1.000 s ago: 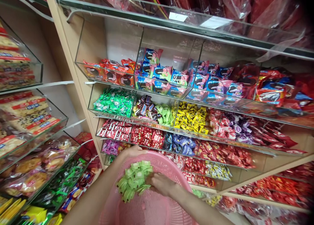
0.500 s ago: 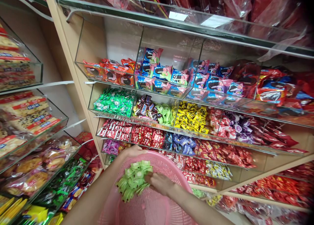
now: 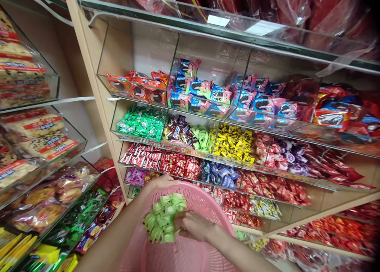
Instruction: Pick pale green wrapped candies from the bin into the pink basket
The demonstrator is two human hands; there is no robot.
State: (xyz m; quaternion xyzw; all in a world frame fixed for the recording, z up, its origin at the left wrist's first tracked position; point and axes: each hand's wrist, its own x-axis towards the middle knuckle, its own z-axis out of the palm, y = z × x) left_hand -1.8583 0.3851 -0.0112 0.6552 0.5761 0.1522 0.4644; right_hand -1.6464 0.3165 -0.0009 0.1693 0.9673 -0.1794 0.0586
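A pink plastic basket (image 3: 204,199) with a perforated wall tilts toward me at the bottom middle. My left hand (image 3: 163,182) is closed on its far rim, the fingertips partly hidden behind the edge. Inside lies a heap of small candies in light green wrappers (image 3: 164,214). My right hand (image 3: 194,225) reaches into the basket from the right, its fingers curled against the right side of this heap. Its fingertips are partly hidden among the wrappers.
Glass-fronted shelves ahead hold green-wrapped sweets (image 3: 142,122), Snickers bars (image 3: 178,130), yellow-wrapped sweets (image 3: 234,143) and blue cookie packs (image 3: 197,86). Packaged breads (image 3: 44,133) stand on the left shelves. A wooden upright (image 3: 89,74) separates the two units.
The view has shifted slightly, so the shelves sit a little farther right. My right hand has moved slightly within the basket against the candies. My left hand keeps its hold on the rim.
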